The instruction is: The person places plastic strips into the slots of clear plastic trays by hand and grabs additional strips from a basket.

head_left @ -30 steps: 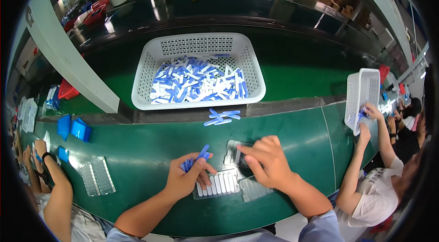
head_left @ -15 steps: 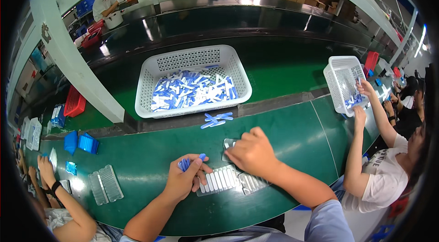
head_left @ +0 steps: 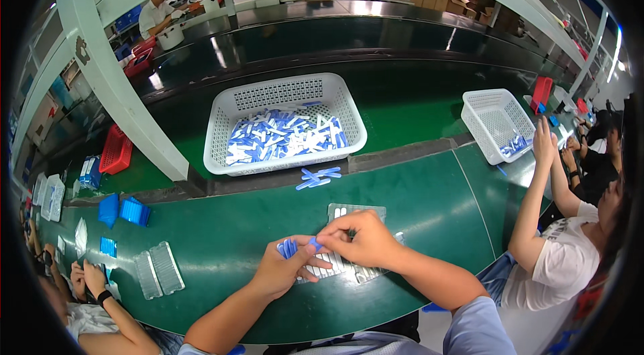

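The left hand point(head_left: 285, 271) is clasping a small fan of blue plastic sticks point(head_left: 288, 247) upright as a ready supply, while the right hand point(head_left: 355, 242) is pinching one blue stick point(head_left: 314, 243) over the clear ribbed plastic tray point(head_left: 349, 268) on the green bench point(head_left: 235, 234).

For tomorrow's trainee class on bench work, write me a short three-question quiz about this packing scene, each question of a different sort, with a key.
1. True or false: the left hand holds a bunch of small blue pieces.
2. What lies under both hands? A) clear ribbed trays B) a red basket C) a carton
3. Fill in: the big white basket of blue and white pieces stands ____ the hands.

Key: 1 true; 2 A; 3 beyond. The right hand pinches one blue piece.
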Motion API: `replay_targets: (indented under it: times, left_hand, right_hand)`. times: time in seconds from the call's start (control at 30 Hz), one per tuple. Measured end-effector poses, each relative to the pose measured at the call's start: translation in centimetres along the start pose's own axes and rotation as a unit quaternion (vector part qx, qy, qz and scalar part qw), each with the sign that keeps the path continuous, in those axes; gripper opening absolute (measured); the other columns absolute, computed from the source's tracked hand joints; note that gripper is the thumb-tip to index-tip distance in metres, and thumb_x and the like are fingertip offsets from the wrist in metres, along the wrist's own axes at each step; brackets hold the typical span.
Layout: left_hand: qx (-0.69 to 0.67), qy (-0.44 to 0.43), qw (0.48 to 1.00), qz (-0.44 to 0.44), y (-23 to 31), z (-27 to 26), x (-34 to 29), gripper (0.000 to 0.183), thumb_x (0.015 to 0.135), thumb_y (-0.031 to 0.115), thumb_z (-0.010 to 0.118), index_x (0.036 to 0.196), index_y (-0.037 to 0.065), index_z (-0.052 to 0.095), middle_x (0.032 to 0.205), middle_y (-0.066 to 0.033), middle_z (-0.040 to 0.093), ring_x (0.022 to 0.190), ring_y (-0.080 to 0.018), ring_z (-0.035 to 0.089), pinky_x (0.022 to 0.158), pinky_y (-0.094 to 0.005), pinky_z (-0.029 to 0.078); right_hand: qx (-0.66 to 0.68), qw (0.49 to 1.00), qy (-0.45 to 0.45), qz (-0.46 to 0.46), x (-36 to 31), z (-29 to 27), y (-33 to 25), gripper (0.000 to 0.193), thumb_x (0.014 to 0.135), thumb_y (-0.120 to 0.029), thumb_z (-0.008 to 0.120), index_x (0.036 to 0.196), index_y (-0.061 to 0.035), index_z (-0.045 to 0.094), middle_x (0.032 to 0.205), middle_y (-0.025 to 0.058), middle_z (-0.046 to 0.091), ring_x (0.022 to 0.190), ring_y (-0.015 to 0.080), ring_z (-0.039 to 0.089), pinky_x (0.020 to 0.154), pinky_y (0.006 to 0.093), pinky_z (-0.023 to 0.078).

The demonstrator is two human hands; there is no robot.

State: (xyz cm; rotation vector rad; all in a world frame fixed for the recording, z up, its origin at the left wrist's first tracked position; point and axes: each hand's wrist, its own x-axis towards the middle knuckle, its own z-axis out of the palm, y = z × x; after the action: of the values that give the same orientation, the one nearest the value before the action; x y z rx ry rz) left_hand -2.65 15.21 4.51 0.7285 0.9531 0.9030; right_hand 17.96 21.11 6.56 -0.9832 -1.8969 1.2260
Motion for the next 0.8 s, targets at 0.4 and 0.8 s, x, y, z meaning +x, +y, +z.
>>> replay_targets:
  times: [0.4, 0.8]
  left_hand:
    - [0.045, 0.001, 0.998, 0.039, -0.5, 0.3, 0.0, 0.026, 0.100, 0.017, 0.062, 0.113, -0.006, 0.060, 0.108, -0.0224, 0.071, 0.083, -0.0243, 0.074, 0.052, -0.0274, 0.059]
    - [0.035, 0.185, 0.968, 0.168, -0.1, -4.3, 2.9, 0.020, 0.101, 0.015, 0.058, 0.111, -0.003, 0.058, 0.099, -0.0169, 0.071, 0.070, -0.0176, 0.069, 0.045, -0.0262, 0.052]
  right_hand:
    - [0.009, 1.000, -0.006, -0.008, -1.2, 0.1, 0.1, 0.015, 0.093, -0.013, 0.067, 0.099, 0.0001, 0.072, 0.064, 0.0039, 0.062, 0.057, 0.0083, 0.054, 0.055, 0.0262, 0.044]
    - [-0.325, 0.944, 0.047, 0.030, 1.1, -6.9, 1.1, 0.019, 0.082, -0.019, 0.076, 0.097, -0.0075, 0.073, 0.077, 0.0046, 0.068, 0.074, 0.0248, 0.066, 0.074, 0.0364, 0.048]
